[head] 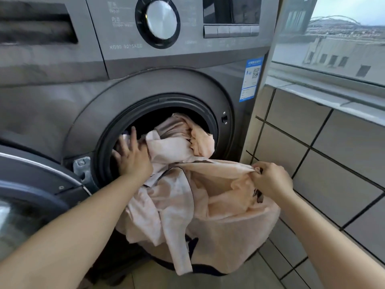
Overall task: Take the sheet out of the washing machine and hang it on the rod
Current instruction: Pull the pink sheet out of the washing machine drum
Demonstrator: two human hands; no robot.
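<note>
A pale peach-pink cotton sheet [183,197] with dark piping along one seam spills from the round opening of a grey front-loading washing machine [62,101], part of it bunched inside the drum and the rest draped down the front of the appliance toward the tiled floor [239,278]. The person's left hand [133,157] reaches into the lower left of the opening, fingers spread and fairly straight, the palm pressed against the fabric at the black rubber door seal [104,142]; whether the fingertips have closed on any cloth inside cannot be told. The right hand [270,178], out in front of the machine and to its right, pinches a gathered fold of the sheet between thumb and curled fingers, holding that edge taut and level. The machine's round glass door [27,195] stands swung open at lower left. Above the drum sit a chrome and black selector dial [157,21] and a dark display panel [231,10], with a blue and white label [251,79] stuck to the front near the right edge. Grey wall tiles [333,163] with dark grout run beside the machine, beneath a window [343,38] looking onto rooftops.
</note>
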